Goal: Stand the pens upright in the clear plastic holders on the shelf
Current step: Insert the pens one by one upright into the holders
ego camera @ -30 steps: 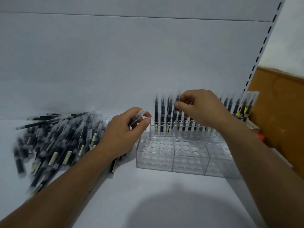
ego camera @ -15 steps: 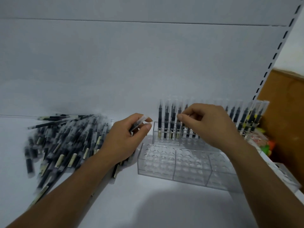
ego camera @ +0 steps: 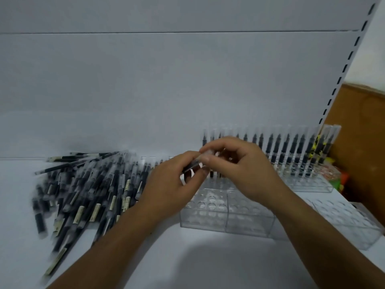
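Observation:
A heap of black pens with clear caps (ego camera: 87, 188) lies on the white shelf at the left. A clear plastic holder (ego camera: 227, 213) with round holes stands in the middle, and a row of upright pens (ego camera: 291, 151) fills its back row and the holder to the right. My left hand (ego camera: 168, 190) grips one pen (ego camera: 192, 166) that slants up to the right. My right hand (ego camera: 239, 170) meets it above the holder and pinches the pen's clear cap end.
Another clear holder (ego camera: 350, 222) sits at the shelf's right edge. A brown panel (ego camera: 362, 142) and colourful items (ego camera: 339, 180) lie past the perforated white upright (ego camera: 343, 76). The white back wall rises just behind the pens.
My right hand left the row of standing pens and came left to the pen in my left hand. The view shifted right and down a little.

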Demonstrator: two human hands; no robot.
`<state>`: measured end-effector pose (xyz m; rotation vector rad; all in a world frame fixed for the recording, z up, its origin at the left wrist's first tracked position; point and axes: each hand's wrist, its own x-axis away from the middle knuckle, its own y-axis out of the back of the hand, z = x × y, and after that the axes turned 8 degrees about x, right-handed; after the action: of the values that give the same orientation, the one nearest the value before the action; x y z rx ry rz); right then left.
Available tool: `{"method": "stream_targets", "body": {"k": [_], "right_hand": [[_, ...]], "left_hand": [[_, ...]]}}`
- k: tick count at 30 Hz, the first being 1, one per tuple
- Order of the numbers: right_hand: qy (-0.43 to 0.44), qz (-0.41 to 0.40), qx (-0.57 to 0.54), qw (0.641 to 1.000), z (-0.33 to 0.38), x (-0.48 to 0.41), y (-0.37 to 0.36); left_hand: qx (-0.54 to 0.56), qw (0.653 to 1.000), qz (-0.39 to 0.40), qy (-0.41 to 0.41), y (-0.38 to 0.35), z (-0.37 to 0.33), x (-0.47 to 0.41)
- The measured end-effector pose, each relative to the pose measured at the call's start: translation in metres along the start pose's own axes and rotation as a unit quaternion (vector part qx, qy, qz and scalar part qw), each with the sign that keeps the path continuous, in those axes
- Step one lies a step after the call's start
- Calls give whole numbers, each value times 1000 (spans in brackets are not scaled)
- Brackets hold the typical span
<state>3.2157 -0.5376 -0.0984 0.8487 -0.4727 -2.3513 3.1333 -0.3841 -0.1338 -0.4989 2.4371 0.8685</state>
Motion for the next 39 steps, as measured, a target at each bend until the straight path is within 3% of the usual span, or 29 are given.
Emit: {"method": "stream_targets", "body": {"k": [6, 10, 12, 18, 27, 31, 34, 39], "right_hand": [[-82, -171, -113, 975, -5, -8, 54], [-70, -240, -37, 967, -10, -12, 80], [-56, -247, 19, 967, -13, -16, 85], [-25, -202, 144, 968, -20, -26, 80], [-26, -154, 230, 961, -13, -37, 82], [-52, -58, 279, 957, -15, -39, 75], [-87, 25, 310, 946, -20, -38, 65], [-95, 41, 363, 926, -20, -37, 63]], "left_hand": [[53, 993, 79, 67, 5, 6, 10], [22, 978, 189, 89, 5, 6, 13], [-21, 974, 208, 91, 2, 5, 15], [-55, 981, 166, 89, -8, 2, 15], [-77, 980, 168, 79, -11, 2, 12], [-65, 980, 174, 72, -9, 2, 11], [-34, 986, 142, 74, -4, 3, 10], [-81, 992, 58, 83, 9, 10, 5]]}}
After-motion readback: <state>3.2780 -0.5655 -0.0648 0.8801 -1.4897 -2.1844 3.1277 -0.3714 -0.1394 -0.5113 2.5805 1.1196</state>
